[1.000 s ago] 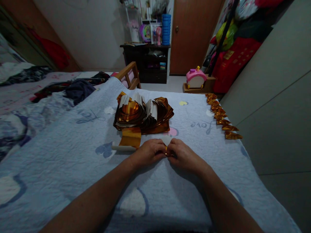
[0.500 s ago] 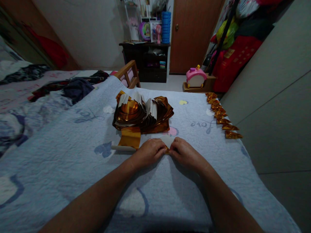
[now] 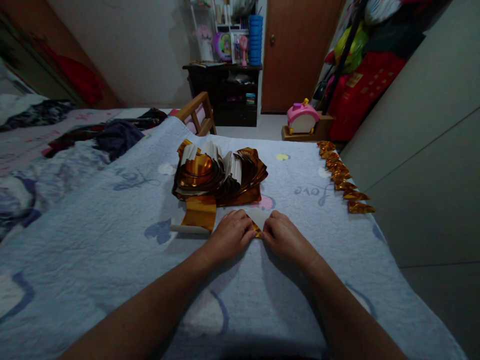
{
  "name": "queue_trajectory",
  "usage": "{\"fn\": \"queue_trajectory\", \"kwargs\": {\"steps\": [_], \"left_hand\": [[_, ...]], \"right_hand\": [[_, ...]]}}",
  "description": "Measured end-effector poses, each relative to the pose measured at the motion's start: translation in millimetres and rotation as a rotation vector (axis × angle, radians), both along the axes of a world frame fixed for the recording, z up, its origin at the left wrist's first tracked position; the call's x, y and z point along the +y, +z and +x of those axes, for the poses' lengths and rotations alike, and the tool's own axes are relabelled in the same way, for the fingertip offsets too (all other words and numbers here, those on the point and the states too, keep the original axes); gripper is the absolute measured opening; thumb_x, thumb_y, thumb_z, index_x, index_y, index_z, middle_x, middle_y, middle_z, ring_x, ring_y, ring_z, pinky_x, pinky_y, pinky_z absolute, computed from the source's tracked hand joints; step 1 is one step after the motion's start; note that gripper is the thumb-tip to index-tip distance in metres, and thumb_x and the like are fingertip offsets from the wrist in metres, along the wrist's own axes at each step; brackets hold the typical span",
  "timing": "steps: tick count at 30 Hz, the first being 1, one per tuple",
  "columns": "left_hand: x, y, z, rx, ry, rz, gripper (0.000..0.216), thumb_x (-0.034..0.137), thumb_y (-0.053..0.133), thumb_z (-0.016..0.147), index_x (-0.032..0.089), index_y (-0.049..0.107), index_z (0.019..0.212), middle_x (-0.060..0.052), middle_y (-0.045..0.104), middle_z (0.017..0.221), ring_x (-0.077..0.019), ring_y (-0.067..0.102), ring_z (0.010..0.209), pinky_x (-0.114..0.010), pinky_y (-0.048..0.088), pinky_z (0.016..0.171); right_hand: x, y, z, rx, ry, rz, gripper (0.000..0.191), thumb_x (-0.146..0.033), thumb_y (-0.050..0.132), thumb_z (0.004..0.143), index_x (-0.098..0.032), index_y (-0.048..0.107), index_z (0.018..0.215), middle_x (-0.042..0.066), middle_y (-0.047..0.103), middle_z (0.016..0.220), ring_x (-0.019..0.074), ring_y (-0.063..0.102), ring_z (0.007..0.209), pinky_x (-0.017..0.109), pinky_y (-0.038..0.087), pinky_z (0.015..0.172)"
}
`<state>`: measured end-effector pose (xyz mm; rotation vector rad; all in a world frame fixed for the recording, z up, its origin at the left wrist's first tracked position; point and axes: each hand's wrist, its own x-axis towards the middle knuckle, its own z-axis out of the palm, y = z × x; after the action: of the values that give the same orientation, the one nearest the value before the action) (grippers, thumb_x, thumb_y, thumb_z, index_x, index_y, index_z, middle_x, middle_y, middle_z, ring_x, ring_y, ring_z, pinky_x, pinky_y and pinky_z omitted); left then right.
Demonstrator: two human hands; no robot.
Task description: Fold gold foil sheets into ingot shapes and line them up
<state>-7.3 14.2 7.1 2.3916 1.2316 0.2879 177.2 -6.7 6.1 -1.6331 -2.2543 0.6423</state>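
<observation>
Both my hands rest on the blue quilt point(image 3: 112, 250), pressed on a small sheet of gold paper point(image 3: 257, 222) whose white underside shows between them. My left hand point(image 3: 229, 234) has its fingers curled over the sheet's left side. My right hand point(image 3: 283, 235) pinches the right side, fingertips close to the left hand's. Just beyond them lies a fanned pile of gold paper sheets point(image 3: 219, 172), and one loose gold sheet point(image 3: 200, 215) lies to the left of my left hand.
A row of several folded gold pieces point(image 3: 343, 180) lines the bed's right edge beside a grey wall. Crumpled clothes point(image 3: 116, 135) lie at the left. A wooden chair point(image 3: 197, 117), a dark shelf point(image 3: 232, 95) and a pink toy point(image 3: 302, 117) stand past the bed's far end.
Both hands have shifted slightly away from me on the paper. More of the white side of the sheet shows between them.
</observation>
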Motion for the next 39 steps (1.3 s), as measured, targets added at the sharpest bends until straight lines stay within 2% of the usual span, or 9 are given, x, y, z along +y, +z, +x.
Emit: {"fn": "queue_trajectory", "kwargs": {"steps": [9,26,39], "left_hand": [[-2,-2.0,2,0.076,0.019,0.031,0.022,0.029,0.051,0.099,0.016,0.068,0.092,-0.008,0.063,0.099,-0.0255,0.056,0.097,-0.039,0.042,0.088],[-10,-0.7,6,0.154,0.126,0.058,0.017,0.033,0.057,0.097,0.019,0.067,0.095,-0.007,0.061,0.106,-0.0274,0.051,0.103,-0.041,0.035,0.086],[-8,-2.2,5,0.163,0.172,0.052,0.018,0.037,0.058,0.095,0.022,0.066,0.094,-0.006,0.059,0.110,-0.0280,0.047,0.106,-0.041,0.032,0.087]], "right_hand": [[0,1.7,-4,-0.033,-0.025,-0.011,0.023,-0.015,0.053,0.094,-0.015,0.068,0.076,0.009,0.061,0.085,0.0193,0.054,0.082,0.030,0.041,0.076],[-2,-4.1,-5,-0.051,-0.055,0.029,0.020,-0.016,0.056,0.092,-0.017,0.069,0.076,0.010,0.062,0.089,0.0208,0.055,0.085,0.032,0.043,0.078],[-5,11.3,-6,-0.221,-0.052,0.012,0.017,-0.023,0.056,0.096,-0.016,0.071,0.093,0.011,0.065,0.100,0.0251,0.055,0.096,0.034,0.041,0.085]]}}
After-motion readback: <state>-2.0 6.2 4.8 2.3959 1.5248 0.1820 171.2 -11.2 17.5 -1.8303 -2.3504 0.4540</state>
